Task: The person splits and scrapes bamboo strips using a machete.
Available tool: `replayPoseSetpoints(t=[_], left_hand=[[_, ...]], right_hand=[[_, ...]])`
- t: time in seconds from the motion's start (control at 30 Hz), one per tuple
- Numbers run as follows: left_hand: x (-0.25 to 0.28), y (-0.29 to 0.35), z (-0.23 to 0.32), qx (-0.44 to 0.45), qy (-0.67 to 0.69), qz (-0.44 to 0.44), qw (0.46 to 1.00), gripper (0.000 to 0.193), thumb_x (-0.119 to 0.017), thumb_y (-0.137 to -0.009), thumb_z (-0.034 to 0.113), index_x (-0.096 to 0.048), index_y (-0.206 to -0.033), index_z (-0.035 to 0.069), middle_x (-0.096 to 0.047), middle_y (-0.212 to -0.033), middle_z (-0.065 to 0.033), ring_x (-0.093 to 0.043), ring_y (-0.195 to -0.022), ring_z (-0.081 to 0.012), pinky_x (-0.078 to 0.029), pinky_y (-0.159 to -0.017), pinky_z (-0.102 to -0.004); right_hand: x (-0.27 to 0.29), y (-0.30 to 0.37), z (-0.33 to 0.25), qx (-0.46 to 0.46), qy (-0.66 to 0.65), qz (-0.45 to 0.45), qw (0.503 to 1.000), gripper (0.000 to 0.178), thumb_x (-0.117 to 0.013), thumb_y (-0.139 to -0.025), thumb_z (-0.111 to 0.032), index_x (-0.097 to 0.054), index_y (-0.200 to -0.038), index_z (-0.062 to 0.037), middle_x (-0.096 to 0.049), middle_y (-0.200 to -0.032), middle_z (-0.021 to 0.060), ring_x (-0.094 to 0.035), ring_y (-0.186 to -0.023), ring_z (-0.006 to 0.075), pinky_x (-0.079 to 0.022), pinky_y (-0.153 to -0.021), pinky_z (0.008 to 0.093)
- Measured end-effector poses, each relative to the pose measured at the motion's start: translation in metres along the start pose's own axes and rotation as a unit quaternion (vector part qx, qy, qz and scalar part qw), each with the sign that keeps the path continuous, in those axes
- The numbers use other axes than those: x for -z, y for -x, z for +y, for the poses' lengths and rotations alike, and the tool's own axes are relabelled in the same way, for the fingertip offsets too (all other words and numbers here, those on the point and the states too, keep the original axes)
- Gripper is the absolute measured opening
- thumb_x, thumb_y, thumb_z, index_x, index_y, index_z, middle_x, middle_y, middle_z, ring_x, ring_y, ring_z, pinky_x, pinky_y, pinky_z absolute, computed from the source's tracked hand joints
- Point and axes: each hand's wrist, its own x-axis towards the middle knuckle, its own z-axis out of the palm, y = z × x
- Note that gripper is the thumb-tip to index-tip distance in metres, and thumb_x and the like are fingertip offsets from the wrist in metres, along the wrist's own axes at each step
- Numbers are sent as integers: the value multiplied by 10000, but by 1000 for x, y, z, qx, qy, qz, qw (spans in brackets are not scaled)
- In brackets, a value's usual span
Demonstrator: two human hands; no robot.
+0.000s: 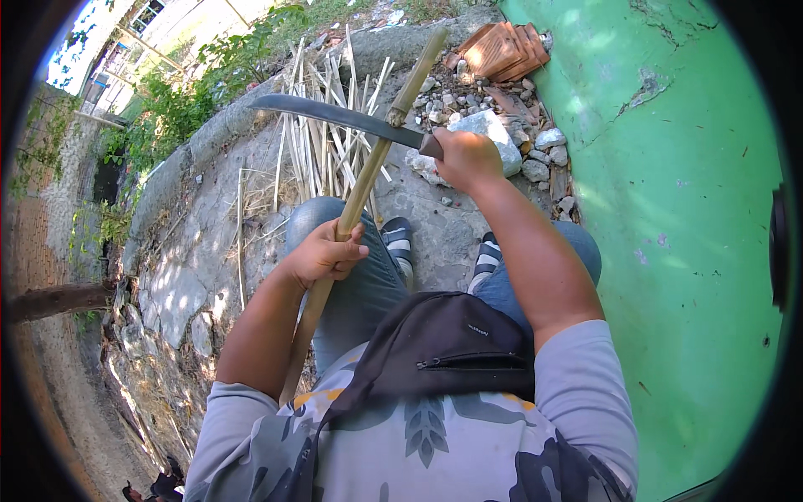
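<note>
My left hand (pixel 328 254) is wrapped round a long bamboo pole (pixel 368 177), which slants from beside my left thigh up and away to the right. In my right hand (pixel 468 159) is the short brown handle of a machete (pixel 335 114). Its dark, curved blade points left and crosses the pole close to a knobbly node. Whether the edge bites into the bamboo I cannot tell. Beyond the pole, many pale split bamboo strips (pixel 311 138) lie in a loose heap on the ground.
Stones and rubble (pixel 493 138) lie ahead to the right, with stacked roof tiles (pixel 504 52) behind them. A green wall (pixel 661 251) runs along my right side. A low concrete kerb (pixel 196 142) curves round the left, with green plants (pixel 171 105) beyond. A black bag (pixel 452 343) rests at my waist.
</note>
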Motion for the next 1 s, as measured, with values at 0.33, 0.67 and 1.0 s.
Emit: replayPoseSetpoints(t=[0.33, 0.67, 1.0], left_hand=[[-1, -1, -1, -10, -3, 20, 1000, 298, -695, -905, 14, -444, -973, 160, -432, -650, 54, -375, -473, -52, -281, -421, -234], [-2, 2, -1, -11, 6, 45, 999, 290, -693, -901, 15, -452, -960, 166, -432, -645, 54, -370, -452, -52, -292, -418, -231], [8, 0, -5, -3, 33, -5, 999, 251, -655, -925, 21, -470, -984, 180, -414, -655, 71, -354, -471, -41, -266, -414, -215]], right_hand=[[-11, -2, 16, -5, -41, 46, 998, 180, -720, -795, -200, -640, -944, -137, -694, -773, 113, -696, -758, 368, -546, -705, 491], [-1, 1, -10, 100, -9, -32, 994, 125, -674, -829, -193, -680, -951, -163, -730, -857, 106, -717, -839, 345, -550, -781, 458], [-2, -1, 12, -17, -49, -12, 999, 164, -694, -814, -212, -665, -961, -145, -717, -843, 136, -708, -831, 369, -555, -740, 494]])
